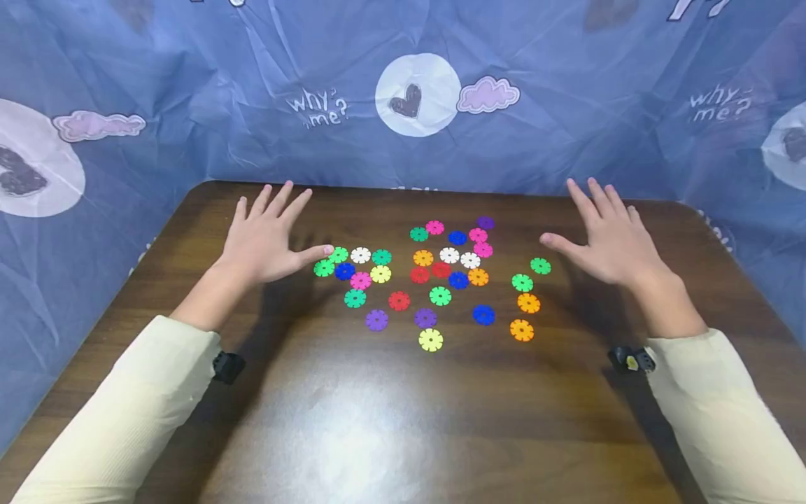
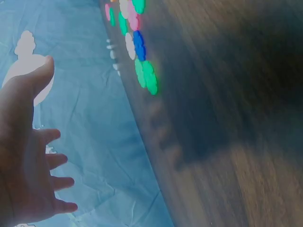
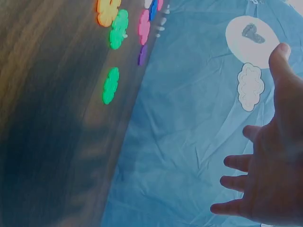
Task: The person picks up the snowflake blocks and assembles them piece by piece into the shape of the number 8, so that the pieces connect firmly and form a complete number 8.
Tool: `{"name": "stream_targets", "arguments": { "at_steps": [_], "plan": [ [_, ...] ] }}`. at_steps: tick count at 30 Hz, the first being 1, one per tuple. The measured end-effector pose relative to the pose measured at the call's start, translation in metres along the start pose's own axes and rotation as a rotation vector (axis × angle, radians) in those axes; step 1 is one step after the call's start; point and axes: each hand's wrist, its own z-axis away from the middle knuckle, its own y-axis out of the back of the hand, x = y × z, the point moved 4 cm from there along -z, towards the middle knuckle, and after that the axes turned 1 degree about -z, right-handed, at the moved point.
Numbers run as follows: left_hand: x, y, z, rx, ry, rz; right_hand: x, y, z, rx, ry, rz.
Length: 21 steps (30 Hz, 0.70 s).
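Notched plastic discs in several colours lie scattered flat over the middle of the table. My left hand (image 1: 264,241) hovers at their left side with fingers spread, holding nothing; its thumb tip overlaps a green disc (image 1: 338,255) in the head view. Close by are a white disc (image 1: 361,255) and a blue disc (image 1: 345,271). My right hand (image 1: 613,241) is spread in the air on the other side, also holding nothing. Nearest to it are a green disc (image 1: 540,266) and an orange disc (image 1: 529,303). Both wrist views show the hands raised, with shadows on the wood below.
The brown wooden table (image 1: 302,448) has a bright glare patch near the front. Behind it and along both sides hangs a blue printed cloth (image 1: 252,140). A yellow disc (image 1: 431,340) lies closest to the front. Each wrist carries a dark strapped device (image 1: 228,367).
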Motion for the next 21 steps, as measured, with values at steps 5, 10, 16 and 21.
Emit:
{"name": "stream_targets", "arguments": {
  "at_steps": [5,10,16,21],
  "plan": [
    [0.009,0.002,-0.001,0.025,-0.042,0.024,-0.007,0.005,0.004,0.031,0.023,-0.022],
    [0.021,0.003,-0.002,0.111,-0.103,0.055,-0.015,0.008,0.007,0.052,0.055,-0.036],
    [0.038,0.002,0.0,0.192,-0.175,0.127,-0.033,0.009,0.01,0.069,0.134,-0.095],
    [0.054,-0.005,0.002,0.191,-0.254,0.178,-0.053,-0.004,0.014,0.001,0.148,-0.141]
  ]
}}
